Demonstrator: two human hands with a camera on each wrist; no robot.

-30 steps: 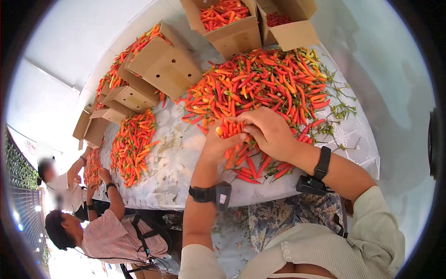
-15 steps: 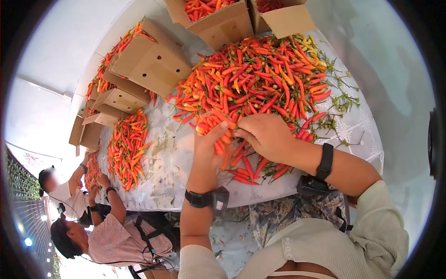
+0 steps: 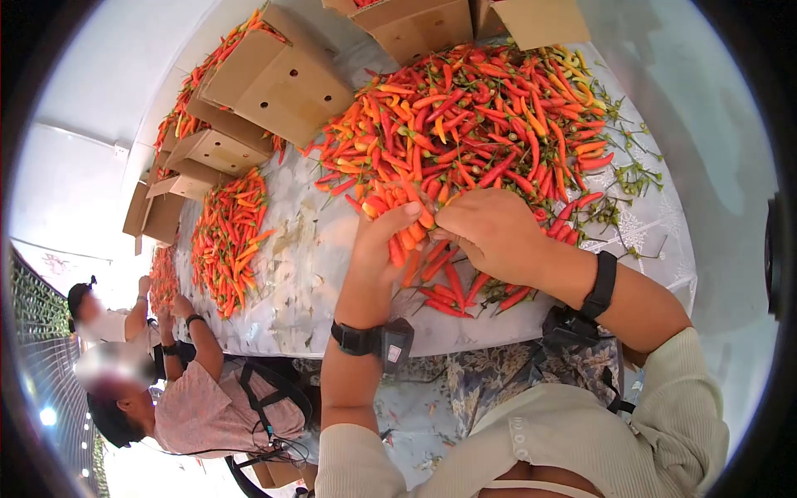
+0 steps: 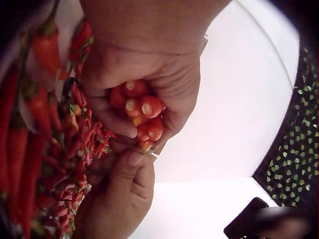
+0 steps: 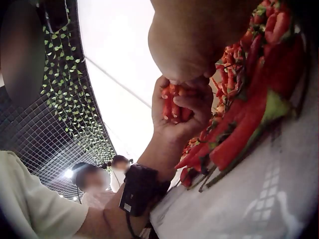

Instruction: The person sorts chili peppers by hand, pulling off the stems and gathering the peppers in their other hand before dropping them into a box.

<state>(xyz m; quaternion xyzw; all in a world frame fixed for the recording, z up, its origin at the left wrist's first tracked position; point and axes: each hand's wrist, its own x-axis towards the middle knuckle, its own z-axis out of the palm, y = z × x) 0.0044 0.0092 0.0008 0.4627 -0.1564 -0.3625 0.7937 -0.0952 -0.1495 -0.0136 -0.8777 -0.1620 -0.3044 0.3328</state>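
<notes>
My left hand [image 3: 378, 245] grips a bunch of red-orange chillies [image 3: 407, 236] above the near edge of a large chilli pile [image 3: 473, 124]. In the left wrist view the bunch [image 4: 145, 107] shows pale, stemless ends inside the curled left hand [image 4: 144, 64]. My right hand [image 3: 494, 232] touches the bunch from the right, its thumb and fingertips pinching at the end of one chilli. The right wrist view shows the left hand [image 5: 182, 114] around the bunch [image 5: 174, 107], the right hand [image 5: 184, 50] covering its upper part.
Cardboard boxes [image 3: 290, 87] of chillies stand along the far side. A smaller chilli pile [image 3: 228, 245] lies to the left, green stems [image 3: 635, 178] at the right. Loose chillies [image 3: 444, 300] lie near the front edge of the covered table [image 3: 307, 311]. Two people [image 3: 195, 402] work at the far left.
The head view has shifted, so the pile and boxes sit higher and slightly further right than half a second ago. Both hands stay together at the bunch, the right fingers slightly changed in pose.
</notes>
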